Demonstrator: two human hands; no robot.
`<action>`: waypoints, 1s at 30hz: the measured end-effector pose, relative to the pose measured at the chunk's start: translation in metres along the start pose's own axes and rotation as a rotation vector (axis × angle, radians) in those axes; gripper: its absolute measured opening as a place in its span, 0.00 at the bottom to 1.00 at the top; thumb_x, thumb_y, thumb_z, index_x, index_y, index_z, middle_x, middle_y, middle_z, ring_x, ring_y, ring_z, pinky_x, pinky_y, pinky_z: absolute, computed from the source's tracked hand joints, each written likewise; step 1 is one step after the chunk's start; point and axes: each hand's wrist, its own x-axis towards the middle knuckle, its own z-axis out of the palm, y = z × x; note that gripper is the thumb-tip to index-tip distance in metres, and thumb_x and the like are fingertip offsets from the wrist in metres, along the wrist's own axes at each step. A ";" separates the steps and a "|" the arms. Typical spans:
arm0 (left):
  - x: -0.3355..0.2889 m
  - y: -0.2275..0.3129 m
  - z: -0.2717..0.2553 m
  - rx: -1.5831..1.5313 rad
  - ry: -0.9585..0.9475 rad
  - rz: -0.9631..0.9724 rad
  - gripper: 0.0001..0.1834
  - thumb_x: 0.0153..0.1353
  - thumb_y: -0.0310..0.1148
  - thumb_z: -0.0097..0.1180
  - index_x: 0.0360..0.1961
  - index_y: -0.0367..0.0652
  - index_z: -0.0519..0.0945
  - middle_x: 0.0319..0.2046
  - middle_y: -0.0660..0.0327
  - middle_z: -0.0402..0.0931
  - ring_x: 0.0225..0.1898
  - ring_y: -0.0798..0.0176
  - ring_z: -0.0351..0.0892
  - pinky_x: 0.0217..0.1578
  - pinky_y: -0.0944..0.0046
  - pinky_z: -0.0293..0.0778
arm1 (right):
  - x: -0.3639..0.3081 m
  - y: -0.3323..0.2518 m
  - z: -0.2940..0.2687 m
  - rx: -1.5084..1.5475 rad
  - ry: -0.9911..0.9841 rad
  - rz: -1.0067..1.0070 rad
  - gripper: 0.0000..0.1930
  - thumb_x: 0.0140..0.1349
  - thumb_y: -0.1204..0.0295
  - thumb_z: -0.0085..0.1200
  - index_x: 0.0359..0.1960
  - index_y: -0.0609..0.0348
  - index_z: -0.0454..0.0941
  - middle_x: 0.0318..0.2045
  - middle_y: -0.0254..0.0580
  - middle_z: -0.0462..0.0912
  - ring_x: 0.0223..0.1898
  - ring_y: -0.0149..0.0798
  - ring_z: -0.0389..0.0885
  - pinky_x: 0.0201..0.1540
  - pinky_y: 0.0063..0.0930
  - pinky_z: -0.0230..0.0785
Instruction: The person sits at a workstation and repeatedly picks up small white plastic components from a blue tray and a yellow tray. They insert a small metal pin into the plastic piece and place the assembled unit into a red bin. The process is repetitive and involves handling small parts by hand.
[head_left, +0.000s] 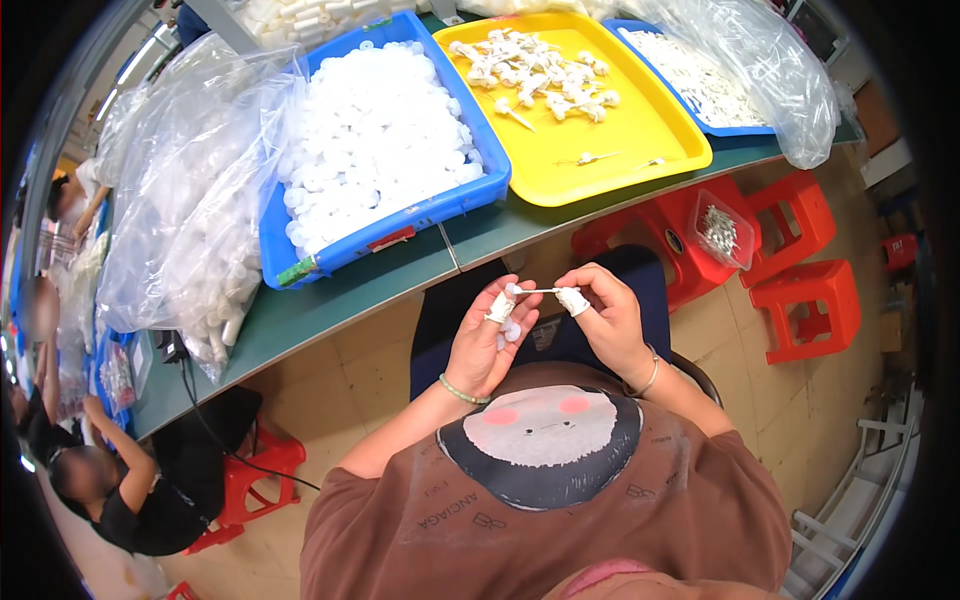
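Note:
In front of my chest, my left hand [479, 348] pinches a small translucent white plastic cap [513, 289] between thumb and fingers. More such caps [510, 330] lie against its curled fingers. My right hand [614, 318] is closed on a thin white stick [541, 291], whose left end meets the cap. White wrapping covers a finger or thumb on each hand. Ahead on the bench, a blue tray [400, 226] is heaped with loose white caps. The yellow tray [560, 184] beside it carries a pile of white pieces with round heads and thin stems [530, 70].
Clear plastic bags [190, 200] of white parts lie left on the green bench [345, 305]. A second blue tray [740, 130] holds small white pieces at far right. Red stools [808, 305] stand below, one bearing a clear container [722, 232]. Another person [130, 490] sits at left.

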 end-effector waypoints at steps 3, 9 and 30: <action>0.001 -0.002 -0.001 0.041 -0.046 -0.012 0.16 0.66 0.31 0.51 0.54 0.43 0.70 0.50 0.58 0.74 0.51 0.64 0.76 0.51 0.66 0.75 | 0.003 -0.005 -0.001 -0.255 -0.043 -0.203 0.06 0.56 0.81 0.55 0.36 0.64 0.76 0.31 0.39 0.77 0.31 0.31 0.77 0.33 0.22 0.70; 0.001 -0.005 -0.003 0.136 -0.028 -0.024 0.16 0.64 0.30 0.53 0.54 0.45 0.72 0.44 0.64 0.77 0.44 0.69 0.79 0.42 0.73 0.79 | 0.000 -0.001 0.006 0.271 -0.058 0.327 0.11 0.52 0.82 0.58 0.38 0.62 0.78 0.27 0.42 0.79 0.27 0.38 0.78 0.32 0.25 0.70; 0.004 -0.005 -0.013 0.005 0.272 -0.259 0.20 0.61 0.19 0.47 0.55 0.31 0.65 0.47 0.49 0.71 0.42 0.62 0.75 0.41 0.67 0.74 | 0.158 -0.044 -0.085 -0.735 -0.171 -0.256 0.09 0.54 0.76 0.53 0.36 0.62 0.81 0.32 0.48 0.81 0.37 0.48 0.79 0.42 0.35 0.70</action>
